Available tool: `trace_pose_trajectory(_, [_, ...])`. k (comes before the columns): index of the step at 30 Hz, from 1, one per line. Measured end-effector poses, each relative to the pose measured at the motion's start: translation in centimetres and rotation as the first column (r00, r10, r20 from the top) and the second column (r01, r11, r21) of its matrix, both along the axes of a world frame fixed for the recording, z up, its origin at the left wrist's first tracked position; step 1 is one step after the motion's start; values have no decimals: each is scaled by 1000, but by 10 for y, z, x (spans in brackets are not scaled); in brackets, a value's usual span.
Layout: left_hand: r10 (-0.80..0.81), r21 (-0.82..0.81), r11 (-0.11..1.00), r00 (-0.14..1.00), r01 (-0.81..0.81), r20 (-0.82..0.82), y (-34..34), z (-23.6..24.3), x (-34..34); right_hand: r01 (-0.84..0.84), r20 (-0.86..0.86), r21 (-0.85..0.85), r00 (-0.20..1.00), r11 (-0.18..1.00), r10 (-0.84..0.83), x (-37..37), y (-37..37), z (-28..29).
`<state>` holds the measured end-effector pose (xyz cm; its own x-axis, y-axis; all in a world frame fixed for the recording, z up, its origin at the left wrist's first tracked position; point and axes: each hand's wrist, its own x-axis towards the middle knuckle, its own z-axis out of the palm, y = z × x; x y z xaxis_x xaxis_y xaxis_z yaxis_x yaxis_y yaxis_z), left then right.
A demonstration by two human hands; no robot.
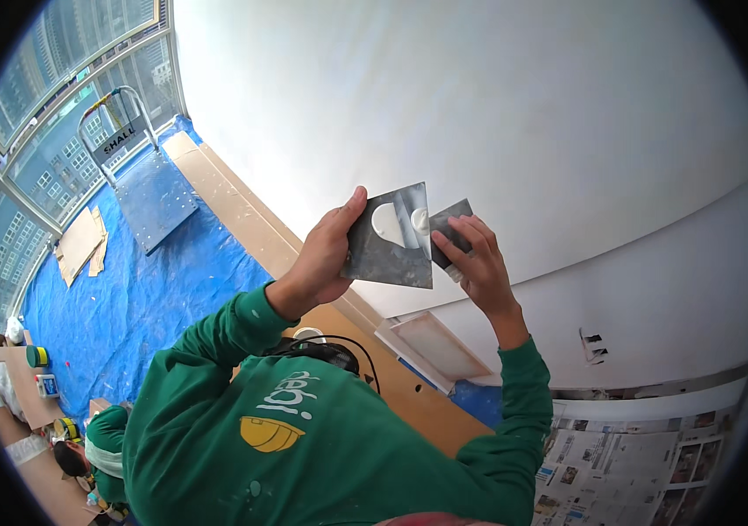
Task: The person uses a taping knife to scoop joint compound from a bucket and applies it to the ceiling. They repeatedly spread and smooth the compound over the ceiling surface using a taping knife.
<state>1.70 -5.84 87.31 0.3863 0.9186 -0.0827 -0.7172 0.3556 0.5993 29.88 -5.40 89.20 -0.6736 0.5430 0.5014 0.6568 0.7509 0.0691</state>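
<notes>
Nearest item: your dark-green long-sleeved sweatshirt (207, 412), yellow helmet print on it, white specks on the cloth.

Left hand (326, 250): closed on the left edge of a flat, four-sided grey metal plate (383, 266), thumb along the upper corner.

Right hand (479, 259): closed on a small dark rectangular blade (460, 213), fingers spread across its face; blade at the plate's right edge, contact not certain.

White paste, two portions, both on the plate between your hands. One half-round patch (385, 223), nearer your left hand, long axis running up and down, straight side toward the blade. One small rounded dab (420, 219) at the plate's right edge, just left of the blade; your right hand is the nearer.

Surroundings: broad white wall (523, 105) beyond the plate; crinkled blue plastic sheet (225, 272) to your left, bearing a blue flat-bed trolley (155, 202); printed newspaper sheets (611, 456), lower right.
</notes>
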Motion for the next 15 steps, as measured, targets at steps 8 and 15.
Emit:
trace_pose_trajectory(8, [584, 329, 791, 797, -516, -153, 30, -38, 10, -407, -791, -375, -328, 833, -517, -82, -44, 0])
trace_pose_trajectory(15, [584, 676, 682, 765, -281, -271, 10, -3, 28, -442, -809, -346, -306, 828, -501, -104, -37, -39])
